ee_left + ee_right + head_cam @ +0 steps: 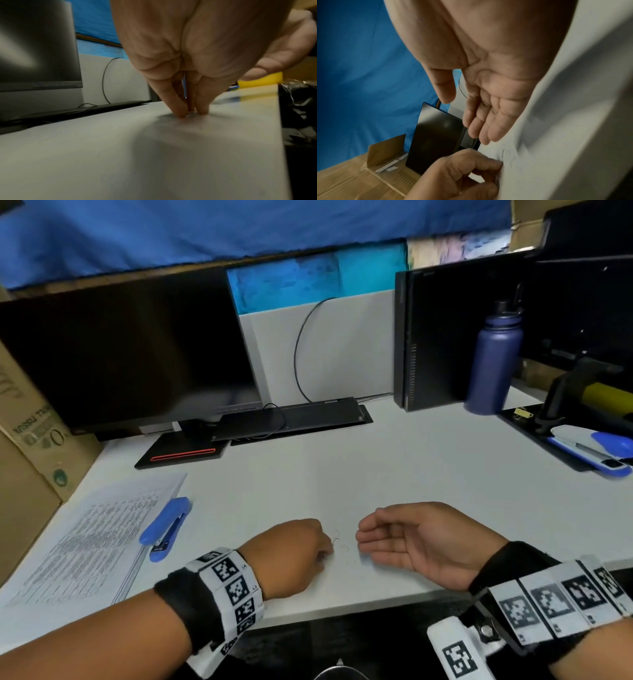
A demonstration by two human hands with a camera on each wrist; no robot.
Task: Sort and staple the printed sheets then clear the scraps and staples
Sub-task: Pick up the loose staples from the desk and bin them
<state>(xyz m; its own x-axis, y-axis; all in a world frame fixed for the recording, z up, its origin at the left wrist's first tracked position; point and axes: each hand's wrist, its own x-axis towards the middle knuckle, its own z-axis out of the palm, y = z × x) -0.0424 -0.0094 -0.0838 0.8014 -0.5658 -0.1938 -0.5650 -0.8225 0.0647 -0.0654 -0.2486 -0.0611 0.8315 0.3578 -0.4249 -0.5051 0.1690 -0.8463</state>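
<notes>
Several loose bent staples [339, 543] lie on the white desk [394, 474] near its front edge, between my two hands. My left hand [327, 553] stands on its bunched fingertips [181, 112] just left of them and pinches a small staple [192, 112] against the desk. My right hand [363, 537] rests on its edge just right of the staples [508, 155], cupped, palm towards my left hand [498, 167], holding nothing. The printed sheets [85, 535] lie at the left, with a blue stapler [166, 527] beside them.
A dark monitor [120, 354] stands at the back left with a keyboard [291, 419] beside its base. A computer case [431, 337] and a purple bottle [493, 357] stand at the back right. A black tray [534, 429] at the right holds a second white and blue stapler [592, 450]. Cardboard boxes [27, 440] line the left.
</notes>
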